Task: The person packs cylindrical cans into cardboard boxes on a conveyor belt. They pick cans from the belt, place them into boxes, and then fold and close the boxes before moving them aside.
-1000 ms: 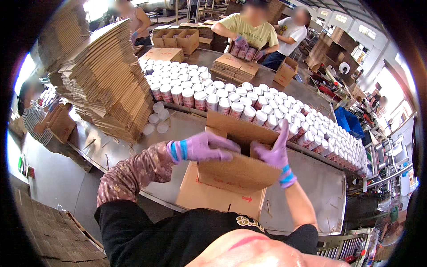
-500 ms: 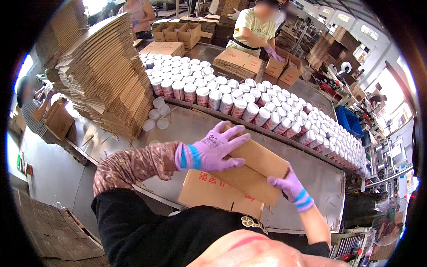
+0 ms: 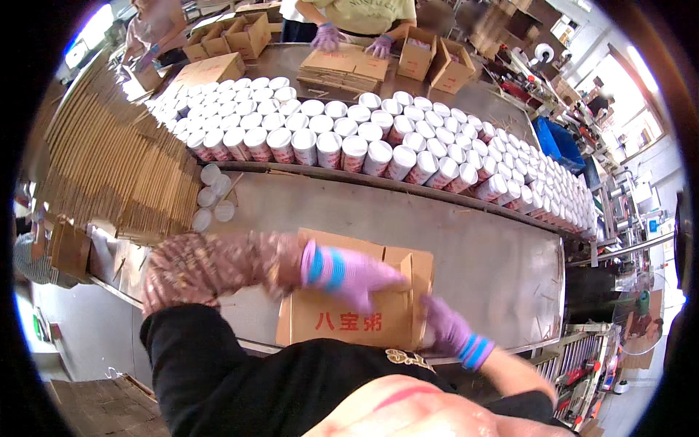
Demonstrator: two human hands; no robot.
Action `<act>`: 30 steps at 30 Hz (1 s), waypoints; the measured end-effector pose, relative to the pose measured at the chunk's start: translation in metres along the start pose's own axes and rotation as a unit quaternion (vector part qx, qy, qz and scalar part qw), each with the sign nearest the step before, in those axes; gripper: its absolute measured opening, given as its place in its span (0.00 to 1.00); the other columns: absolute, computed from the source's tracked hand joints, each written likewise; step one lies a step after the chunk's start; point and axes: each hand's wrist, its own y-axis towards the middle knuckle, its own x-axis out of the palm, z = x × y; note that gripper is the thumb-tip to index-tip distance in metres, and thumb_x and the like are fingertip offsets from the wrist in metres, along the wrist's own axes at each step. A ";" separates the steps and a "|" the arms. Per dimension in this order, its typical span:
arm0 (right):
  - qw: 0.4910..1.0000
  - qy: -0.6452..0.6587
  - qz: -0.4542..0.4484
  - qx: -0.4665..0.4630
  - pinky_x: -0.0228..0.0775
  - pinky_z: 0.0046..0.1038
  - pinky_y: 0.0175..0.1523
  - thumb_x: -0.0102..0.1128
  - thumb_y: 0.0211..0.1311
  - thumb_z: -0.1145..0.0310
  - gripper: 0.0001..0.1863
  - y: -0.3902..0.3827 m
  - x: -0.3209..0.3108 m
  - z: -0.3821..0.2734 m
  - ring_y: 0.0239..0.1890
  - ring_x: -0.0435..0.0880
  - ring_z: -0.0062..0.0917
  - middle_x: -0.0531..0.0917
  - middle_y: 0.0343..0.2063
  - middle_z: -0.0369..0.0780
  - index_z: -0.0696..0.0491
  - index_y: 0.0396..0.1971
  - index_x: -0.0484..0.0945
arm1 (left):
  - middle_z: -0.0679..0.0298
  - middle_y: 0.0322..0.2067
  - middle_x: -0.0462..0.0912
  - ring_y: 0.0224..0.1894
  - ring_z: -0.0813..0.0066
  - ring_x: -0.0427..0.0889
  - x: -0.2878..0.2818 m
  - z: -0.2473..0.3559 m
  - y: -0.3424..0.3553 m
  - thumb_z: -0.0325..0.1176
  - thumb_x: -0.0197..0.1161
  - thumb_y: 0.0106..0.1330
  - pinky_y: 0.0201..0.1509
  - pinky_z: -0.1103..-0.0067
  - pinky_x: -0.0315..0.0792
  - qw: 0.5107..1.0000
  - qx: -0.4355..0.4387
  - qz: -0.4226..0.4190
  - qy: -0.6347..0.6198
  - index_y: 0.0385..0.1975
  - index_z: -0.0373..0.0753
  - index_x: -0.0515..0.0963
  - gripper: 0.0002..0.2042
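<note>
A brown cardboard box [image 3: 349, 309] with red print on its side stands on the metal table close to my body, some flaps raised at its top. Across its top reaches my left hand [image 3: 355, 278] in a purple glove, smeared by motion, with its fingers stretched to the right. At the box's right end is my right hand [image 3: 450, 331], also gloved in purple. Its thumb and fingers are apart beside the end panel; I cannot tell how firmly they touch it.
Beyond the table [image 3: 495, 269] runs a long block of white-lidded cans [image 3: 378, 156]. Flat cardboard stacks [image 3: 124, 153] rise at the left, with loose clear lids [image 3: 206, 197] beside them. Across, a co-worker's gloved hands [image 3: 329, 36] rest on flattened boxes [image 3: 342, 69], near open cartons [image 3: 416, 54].
The box I held tilted in both hands is now down on the table. My left hand moved lower across its top; my right hand moved down along its right end. The view has turned.
</note>
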 end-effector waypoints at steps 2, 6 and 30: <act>0.989 -0.070 0.111 0.075 0.58 0.37 0.59 0.62 0.42 0.52 0.40 0.043 -0.024 0.045 0.54 0.65 0.39 0.66 0.50 0.48 0.54 0.55 0.60 | 0.55 0.40 0.76 0.46 0.68 0.73 0.007 0.004 0.000 0.41 0.57 0.57 0.46 0.70 0.69 0.998 0.054 0.021 -0.039 0.47 0.37 0.70 0.20; 0.943 -0.316 0.101 -0.018 0.53 0.38 0.59 0.59 0.42 0.49 0.42 0.198 -0.073 0.126 0.54 0.65 0.39 0.67 0.50 0.48 0.55 0.56 0.58 | 0.57 0.26 0.79 0.29 0.64 0.79 -0.086 -0.065 0.049 0.51 0.55 0.54 0.32 0.68 0.71 0.943 -0.192 -0.087 -0.258 0.30 0.33 0.76 0.22; 0.977 -0.196 0.084 -0.009 0.65 0.32 0.43 0.62 0.40 0.46 0.37 0.197 -0.045 0.047 0.42 0.74 0.32 0.76 0.37 0.41 0.58 0.45 0.66 | 0.51 0.44 0.67 0.47 0.55 0.67 -0.064 -0.084 -0.021 0.41 0.66 0.40 0.51 0.67 0.62 0.916 -0.207 0.224 0.260 0.58 0.35 0.54 0.43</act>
